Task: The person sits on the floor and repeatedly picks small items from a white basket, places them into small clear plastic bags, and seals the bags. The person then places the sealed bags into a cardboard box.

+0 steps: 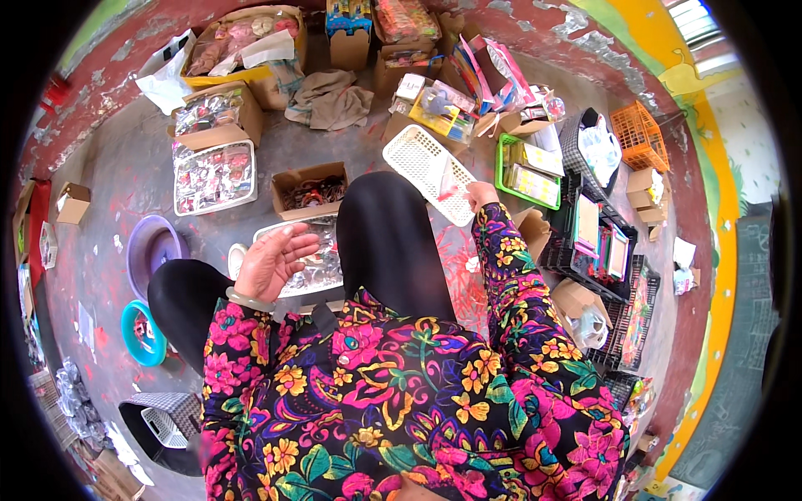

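Observation:
My left hand [274,257] is raised with its fingers spread and nothing in it, above a white tray [311,285] of small packets. Part of that tray is hidden behind the hand and my knee. Out ahead to the right, my right hand [482,195] has closed on the edge of a small clear plastic packet [454,185] with something pinkish-red in it. This packet hangs over the white perforated basket [411,149], which lies beyond my knee. A cardboard box [288,203] of dark and reddish bands stands just ahead of me.
Another white tray [215,203] of packets lies at the left. A purple basin [138,260] and a teal basin [145,355] stand beside my left knee. To the right are a green basket [543,199], a black crate [583,275] and an orange crate [639,138]. Boxes line the far wall.

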{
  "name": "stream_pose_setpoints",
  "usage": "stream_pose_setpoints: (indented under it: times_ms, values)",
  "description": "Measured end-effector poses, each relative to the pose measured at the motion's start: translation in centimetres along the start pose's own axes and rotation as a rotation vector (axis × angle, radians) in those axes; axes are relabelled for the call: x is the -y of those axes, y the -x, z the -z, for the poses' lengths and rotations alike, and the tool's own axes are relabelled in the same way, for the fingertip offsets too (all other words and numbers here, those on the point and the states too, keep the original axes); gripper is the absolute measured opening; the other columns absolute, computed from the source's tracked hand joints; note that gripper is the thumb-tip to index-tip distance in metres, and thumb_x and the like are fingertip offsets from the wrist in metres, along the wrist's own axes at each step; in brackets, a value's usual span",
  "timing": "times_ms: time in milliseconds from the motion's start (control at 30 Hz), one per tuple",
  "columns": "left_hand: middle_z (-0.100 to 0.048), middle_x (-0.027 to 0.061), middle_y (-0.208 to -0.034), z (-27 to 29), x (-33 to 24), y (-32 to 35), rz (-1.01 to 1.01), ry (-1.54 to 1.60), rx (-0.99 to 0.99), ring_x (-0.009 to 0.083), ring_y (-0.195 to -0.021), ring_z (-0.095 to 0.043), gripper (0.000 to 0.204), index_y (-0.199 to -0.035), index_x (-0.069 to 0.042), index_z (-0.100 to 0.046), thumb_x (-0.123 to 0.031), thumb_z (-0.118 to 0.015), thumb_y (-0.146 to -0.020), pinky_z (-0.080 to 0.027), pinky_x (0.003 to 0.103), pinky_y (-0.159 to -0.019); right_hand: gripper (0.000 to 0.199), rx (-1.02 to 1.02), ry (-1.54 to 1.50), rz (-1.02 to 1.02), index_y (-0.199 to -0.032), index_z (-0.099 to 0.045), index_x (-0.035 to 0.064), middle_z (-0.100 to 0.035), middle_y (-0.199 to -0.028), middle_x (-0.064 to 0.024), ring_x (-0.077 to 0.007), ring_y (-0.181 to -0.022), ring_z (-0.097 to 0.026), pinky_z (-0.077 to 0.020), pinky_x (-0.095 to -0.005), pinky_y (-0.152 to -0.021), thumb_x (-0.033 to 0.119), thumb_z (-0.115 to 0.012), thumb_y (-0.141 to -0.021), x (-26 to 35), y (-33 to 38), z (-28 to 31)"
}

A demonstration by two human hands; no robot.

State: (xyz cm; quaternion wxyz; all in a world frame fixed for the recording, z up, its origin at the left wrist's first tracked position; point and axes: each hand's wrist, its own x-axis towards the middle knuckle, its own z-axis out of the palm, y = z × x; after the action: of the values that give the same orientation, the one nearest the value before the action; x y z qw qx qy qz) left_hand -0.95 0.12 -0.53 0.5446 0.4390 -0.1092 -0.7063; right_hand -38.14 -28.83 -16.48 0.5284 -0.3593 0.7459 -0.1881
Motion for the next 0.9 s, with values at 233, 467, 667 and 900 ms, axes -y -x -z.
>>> stream_pose_setpoints:
  times_ms: [233,467,667,900]
  values:
    - [-0.060,0.0151,-0.101,0.4,0.1,0.0,-0.038,0.015,0.001,0.0203,-0.091,-0.060,0.033,-0.112,0.003,-0.049,-0.022,-0.048,-0.090,-0.050,0.024,-0.067,0.030,0.295,-0.223,0.445,-0.089,-0.059,0.0024,-0.056,-0.068,-0.0048,-0.0080,-0.048,-0.040,-0.0339,-0.0216,-0.045,0.031,-0.050,-0.086,8.3,13.9,-2.6]
    - [-0.058,0.0147,-0.106,0.4,-0.3,0.4,-0.181,-0.022,0.073,0.0218,-0.097,-0.058,0.037,-0.116,0.001,-0.047,-0.023,-0.050,-0.089,-0.049,0.023,-0.067,0.032,0.967,-0.394,0.694,-0.110,-0.049,-0.0005,-0.062,-0.083,-0.0076,-0.0097,-0.069,-0.057,-0.0442,-0.0209,-0.064,0.020,-0.056,-0.086,13.4,29.8,-10.0]
    - [-0.055,0.0059,-0.112,-1.0,-1.0,1.8,-0.389,0.107,0.168,0.0085,-0.086,-0.055,0.040,-0.122,-0.001,-0.046,-0.013,-0.056,-0.085,-0.048,0.020,-0.059,0.027,0.982,-0.479,0.581,-0.108,-0.048,-0.0019,-0.063,-0.087,-0.0090,-0.0113,-0.077,-0.059,-0.0452,-0.0219,-0.068,0.008,-0.055,-0.085,7.8,30.4,-17.0]
    - [-0.056,0.0048,-0.111,0.8,-0.2,1.3,-0.420,0.173,-0.178,0.0114,-0.098,-0.056,0.035,-0.119,-0.003,-0.048,-0.014,-0.054,-0.087,-0.044,0.016,-0.059,0.018,0.971,-0.219,0.548,-0.100,-0.053,0.0007,-0.063,-0.084,-0.0051,-0.0104,-0.074,-0.060,-0.0457,-0.0213,-0.062,0.009,-0.056,-0.084,5.3,29.1,-18.7]
